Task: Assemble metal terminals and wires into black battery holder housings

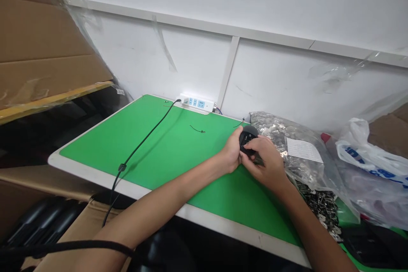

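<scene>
Above the right part of the green tabletop, both hands are around a small black rounded device with tiny light marks on its face. My left hand grips it from the left side, fingers wrapped behind it. My right hand is on its right, with fingers bent against its face and lower edge. What lies under the right fingertips is hidden. Just behind the device is a short dark wire piece, and another wire piece lies farther left on the green surface.
A white power strip stands at the wall, with a black cable running across the table and over its front edge. Right of my hands sit a clear bag of metal parts, loose metal pieces and a white plastic bag. Cardboard rises at left.
</scene>
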The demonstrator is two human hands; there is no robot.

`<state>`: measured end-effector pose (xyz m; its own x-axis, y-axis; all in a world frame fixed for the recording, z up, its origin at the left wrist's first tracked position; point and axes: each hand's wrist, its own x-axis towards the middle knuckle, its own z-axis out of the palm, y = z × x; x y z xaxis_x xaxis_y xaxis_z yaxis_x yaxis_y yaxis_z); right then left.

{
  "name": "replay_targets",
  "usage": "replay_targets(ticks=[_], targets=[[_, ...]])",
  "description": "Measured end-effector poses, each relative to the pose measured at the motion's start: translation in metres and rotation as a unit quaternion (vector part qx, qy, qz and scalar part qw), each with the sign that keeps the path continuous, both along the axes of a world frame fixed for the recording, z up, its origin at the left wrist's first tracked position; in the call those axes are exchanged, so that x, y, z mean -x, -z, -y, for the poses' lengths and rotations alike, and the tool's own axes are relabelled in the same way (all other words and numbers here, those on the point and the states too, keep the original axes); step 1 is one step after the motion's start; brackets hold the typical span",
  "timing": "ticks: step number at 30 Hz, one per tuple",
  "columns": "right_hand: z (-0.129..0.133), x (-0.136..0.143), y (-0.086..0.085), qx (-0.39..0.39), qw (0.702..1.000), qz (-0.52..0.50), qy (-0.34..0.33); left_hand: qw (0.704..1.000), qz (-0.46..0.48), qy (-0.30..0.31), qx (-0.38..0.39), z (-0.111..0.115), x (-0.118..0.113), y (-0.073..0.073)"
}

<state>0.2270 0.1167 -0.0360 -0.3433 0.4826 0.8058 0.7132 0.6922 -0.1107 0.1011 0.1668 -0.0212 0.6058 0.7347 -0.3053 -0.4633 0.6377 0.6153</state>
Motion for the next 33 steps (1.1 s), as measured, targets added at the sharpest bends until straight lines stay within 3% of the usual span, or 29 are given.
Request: replay_targets(ticks=[9, 20, 26, 29, 33], targets=[[-0.001, 0.002, 0.003, 0.000, 1.000, 0.012, -0.010, 0.997, -0.024, -0.072, 0.034, 0.003, -0.004, -0.003], [0.002, 0.006, -0.006, 0.008, 0.999, 0.035, -0.008, 0.998, -0.012, -0.067, 0.013, 0.005, -0.004, 0.000], [0.001, 0.008, -0.008, -0.006, 0.999, 0.038, 0.004, 0.997, -0.004, -0.080, -0.020, 0.005, -0.001, -0.005], [0.001, 0.008, -0.009, 0.007, 1.000, 0.025, 0.002, 0.995, 0.003, -0.091, -0.041, 0.005, -0.002, -0.009], [0.003, 0.002, -0.010, 0.027, 0.998, -0.043, -0.037, 0.997, 0.014, -0.061, -0.036, 0.005, -0.001, -0.015]])
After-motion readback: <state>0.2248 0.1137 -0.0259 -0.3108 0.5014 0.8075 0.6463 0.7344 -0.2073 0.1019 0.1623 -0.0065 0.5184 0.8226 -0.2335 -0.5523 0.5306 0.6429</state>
